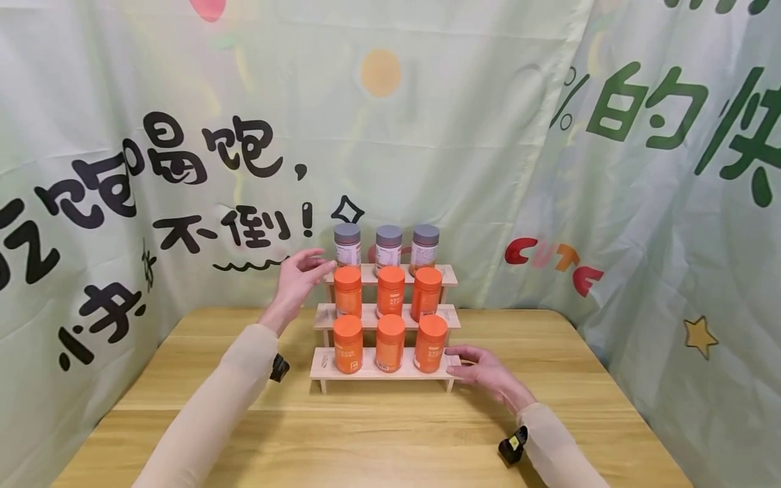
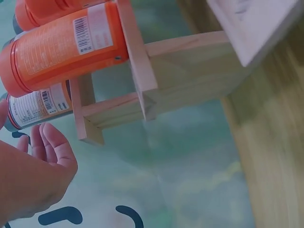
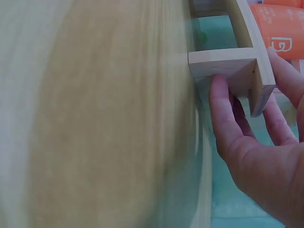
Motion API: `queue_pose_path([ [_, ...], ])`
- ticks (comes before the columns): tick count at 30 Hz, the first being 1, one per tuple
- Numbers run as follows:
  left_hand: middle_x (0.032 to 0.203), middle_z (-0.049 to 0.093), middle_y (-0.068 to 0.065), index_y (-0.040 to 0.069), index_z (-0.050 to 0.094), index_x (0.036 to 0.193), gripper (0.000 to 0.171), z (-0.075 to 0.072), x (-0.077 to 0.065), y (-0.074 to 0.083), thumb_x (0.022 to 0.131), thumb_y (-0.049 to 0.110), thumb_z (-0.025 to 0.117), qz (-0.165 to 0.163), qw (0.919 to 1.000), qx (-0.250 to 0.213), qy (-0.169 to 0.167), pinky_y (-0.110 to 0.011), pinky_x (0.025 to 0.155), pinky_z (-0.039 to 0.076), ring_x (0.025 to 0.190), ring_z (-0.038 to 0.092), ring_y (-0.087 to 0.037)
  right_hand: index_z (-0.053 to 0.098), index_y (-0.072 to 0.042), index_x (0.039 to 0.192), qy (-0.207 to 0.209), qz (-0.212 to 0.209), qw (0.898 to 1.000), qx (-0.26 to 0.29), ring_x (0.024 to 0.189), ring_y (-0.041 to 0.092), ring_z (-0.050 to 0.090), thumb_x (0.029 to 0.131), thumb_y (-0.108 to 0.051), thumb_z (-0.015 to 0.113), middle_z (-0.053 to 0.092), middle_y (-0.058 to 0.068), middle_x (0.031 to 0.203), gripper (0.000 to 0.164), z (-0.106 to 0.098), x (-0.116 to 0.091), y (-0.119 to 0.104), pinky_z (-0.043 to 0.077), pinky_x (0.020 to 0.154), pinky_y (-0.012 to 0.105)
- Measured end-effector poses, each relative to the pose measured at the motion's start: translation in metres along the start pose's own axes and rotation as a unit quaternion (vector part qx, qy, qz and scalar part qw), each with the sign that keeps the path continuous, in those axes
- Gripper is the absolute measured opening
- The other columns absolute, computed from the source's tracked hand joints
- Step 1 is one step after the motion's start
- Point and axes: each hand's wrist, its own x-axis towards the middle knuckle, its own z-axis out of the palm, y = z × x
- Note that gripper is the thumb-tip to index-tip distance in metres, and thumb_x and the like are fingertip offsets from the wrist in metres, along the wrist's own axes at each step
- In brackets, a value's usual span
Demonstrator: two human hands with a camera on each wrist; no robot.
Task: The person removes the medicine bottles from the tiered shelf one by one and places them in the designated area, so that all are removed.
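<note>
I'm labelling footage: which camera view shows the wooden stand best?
The head view: all three tiers of the wooden stand appear, partly behind orange bottles. The left wrist view shows part from one side; the right wrist view, part of one end.

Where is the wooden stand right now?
In the head view, the wooden stand is on the table just below centre, between the left hand at upper left and the right hand at lower right.

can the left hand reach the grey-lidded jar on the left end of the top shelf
Probably yes: the left hand is close beside that jar and looks empty, with nothing apparent in between.
</note>
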Motion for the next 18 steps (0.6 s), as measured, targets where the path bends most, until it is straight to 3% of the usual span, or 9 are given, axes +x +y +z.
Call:
queue_pose_path([
  [4,0.108,0.064,-0.002,0.007,0.055,0.135,0.057,0.005,0.006,0.003,0.085,0.02,0.078,0.001,0.9997,-0.022,0.006,-0.039,0.088,0.054,0.091,0.062,-0.012,0.045,0.005,0.14,-0.012,0.014,0.999,0.033,0.097,0.016,0.064,0.092,-0.01,0.068,0.044,0.023,0.141,0.056,0.0,0.0,0.002,0.056,0.089,0.036],
  [10,0.123,0.063,-0.01,0.014,0.055,0.137,0.06,0.014,0.018,0.009,0.082,0.016,0.08,0.018,0.9996,-0.022,0.008,-0.033,0.091,0.052,0.106,0.059,-0.018,0.045,0.004,0.141,-0.008,0.021,0.999,0.048,0.097,0.015,0.065,0.092,-0.01,0.068,0.04,0.024,0.146,0.055,-0.001,-0.002,0.0,0.057,0.089,0.035],
  [18,0.136,0.057,-0.015,0.014,0.053,0.139,0.064,0.021,0.026,0.012,0.081,0.006,0.079,0.046,0.9986,-0.026,0.009,-0.044,0.105,0.045,0.124,0.055,-0.03,0.047,0.002,0.14,-0.009,0.027,0.998,0.051,0.094,0.014,0.065,0.092,-0.011,0.069,0.052,0.015,0.134,0.055,-0.001,-0.001,0.001,0.057,0.089,0.035],
])
